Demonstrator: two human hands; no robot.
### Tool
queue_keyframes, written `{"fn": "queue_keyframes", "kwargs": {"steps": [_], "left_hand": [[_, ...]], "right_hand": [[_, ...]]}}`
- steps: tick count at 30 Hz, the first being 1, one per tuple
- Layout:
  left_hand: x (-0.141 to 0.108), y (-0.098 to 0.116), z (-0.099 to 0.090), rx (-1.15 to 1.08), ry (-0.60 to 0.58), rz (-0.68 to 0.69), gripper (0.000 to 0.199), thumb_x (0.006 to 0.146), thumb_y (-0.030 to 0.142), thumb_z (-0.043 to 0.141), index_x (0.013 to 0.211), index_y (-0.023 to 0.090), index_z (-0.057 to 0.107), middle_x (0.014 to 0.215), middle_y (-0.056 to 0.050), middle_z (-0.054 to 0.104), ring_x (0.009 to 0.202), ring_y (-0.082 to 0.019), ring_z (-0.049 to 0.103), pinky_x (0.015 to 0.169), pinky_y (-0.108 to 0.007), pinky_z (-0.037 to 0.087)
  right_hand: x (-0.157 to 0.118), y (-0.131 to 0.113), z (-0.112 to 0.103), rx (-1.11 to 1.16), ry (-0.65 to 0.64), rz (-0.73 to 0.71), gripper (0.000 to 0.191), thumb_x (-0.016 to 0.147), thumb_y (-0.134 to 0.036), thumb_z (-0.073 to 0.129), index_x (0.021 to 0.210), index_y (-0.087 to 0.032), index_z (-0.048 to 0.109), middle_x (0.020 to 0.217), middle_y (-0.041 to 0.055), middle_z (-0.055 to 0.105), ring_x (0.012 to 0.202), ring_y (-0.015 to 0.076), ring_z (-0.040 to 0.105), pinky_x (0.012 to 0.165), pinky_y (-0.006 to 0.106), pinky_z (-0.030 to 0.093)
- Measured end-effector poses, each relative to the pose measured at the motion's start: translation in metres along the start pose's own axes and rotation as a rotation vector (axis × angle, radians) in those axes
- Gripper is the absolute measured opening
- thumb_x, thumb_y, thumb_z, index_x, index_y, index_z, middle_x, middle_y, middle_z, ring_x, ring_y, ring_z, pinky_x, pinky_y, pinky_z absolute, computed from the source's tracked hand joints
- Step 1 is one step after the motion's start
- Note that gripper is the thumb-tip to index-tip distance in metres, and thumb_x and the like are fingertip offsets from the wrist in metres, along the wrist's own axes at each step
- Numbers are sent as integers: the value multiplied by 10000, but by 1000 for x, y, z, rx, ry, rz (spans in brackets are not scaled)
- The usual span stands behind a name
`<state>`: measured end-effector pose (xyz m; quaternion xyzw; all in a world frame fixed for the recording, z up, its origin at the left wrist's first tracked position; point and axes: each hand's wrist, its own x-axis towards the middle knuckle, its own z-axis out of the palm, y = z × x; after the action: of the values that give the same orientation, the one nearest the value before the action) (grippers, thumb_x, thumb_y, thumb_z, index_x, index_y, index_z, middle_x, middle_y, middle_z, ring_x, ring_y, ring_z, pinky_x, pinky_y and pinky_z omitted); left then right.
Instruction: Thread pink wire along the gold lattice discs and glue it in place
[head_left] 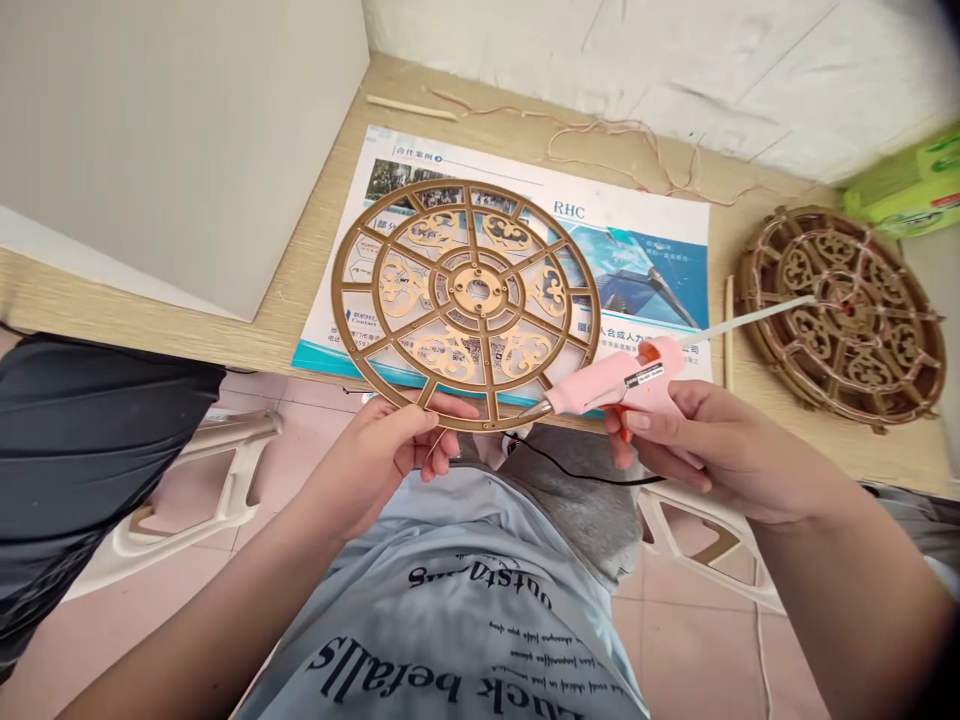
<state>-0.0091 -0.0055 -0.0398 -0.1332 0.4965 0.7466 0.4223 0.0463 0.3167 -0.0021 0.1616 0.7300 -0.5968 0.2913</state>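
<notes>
Currently, the left hand [397, 440] is pinching the near rim of the round frame [478, 273], with the thumb on top and the fingers below. This golden frame is above the printed sheet [637, 270], and its near part goes beyond the edge of the desk [307, 262]. Whether its far side touches the sheet, I cannot tell. The right hand [697, 430] is closed around the handle of the pink glue gun [615, 385], with fingers at the orange trigger. The metal nozzle points to the left, just at the near rim; I cannot say if they touch. A whitish glue stick [757, 318] comes out behind. On the right lies a stack of similar round pieces [840, 310], near a green package [907, 185].
</notes>
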Motion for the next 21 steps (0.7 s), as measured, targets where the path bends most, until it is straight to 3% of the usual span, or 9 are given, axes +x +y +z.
{"fn": "queue_keyframes", "kwargs": {"steps": [2,5,8,11,15,21], "left_hand": [[-2,1,-1,-5,-14,-13,336,821,376,830,1054,137,864,762,-68,718,647,-120,626,567,-190,485],[-6,-4,-3,25,19,14,353,857,458,878,1049,162,854,828,-72,754,689,-137,684,554,-185,485],[-9,-13,-9,123,105,80,354,891,523,867,892,174,816,760,-46,735,621,-116,656,525,-181,467],[-7,-20,-15,225,131,100,445,916,559,841,736,161,756,698,-41,708,567,-91,612,503,-173,445],[-2,-22,-17,199,108,90,448,891,591,856,779,162,797,719,-53,729,562,-97,627,477,-172,429],[2,-21,-16,128,76,83,483,861,636,863,787,160,827,720,-63,735,557,-107,640,483,-185,424]], "right_hand": [[-2,2,-1,72,-127,58,485,964,-609,772,786,-159,796,461,-12,485,420,35,327,523,212,318],[-4,1,3,151,-86,99,455,897,-584,861,780,-152,776,536,6,576,425,25,343,461,196,234],[-6,-2,12,219,-69,148,442,840,-583,904,932,-157,833,506,-20,523,395,27,309,411,205,124],[-8,-2,23,268,-98,177,473,838,-598,894,955,-143,838,482,-33,460,411,39,318,416,203,157],[-15,5,32,275,-81,150,459,916,-604,836,907,-147,786,517,-41,429,480,56,337,469,208,236],[-29,13,37,177,12,112,503,957,-652,775,1091,-169,806,492,-48,436,445,71,295,454,246,233]]}}
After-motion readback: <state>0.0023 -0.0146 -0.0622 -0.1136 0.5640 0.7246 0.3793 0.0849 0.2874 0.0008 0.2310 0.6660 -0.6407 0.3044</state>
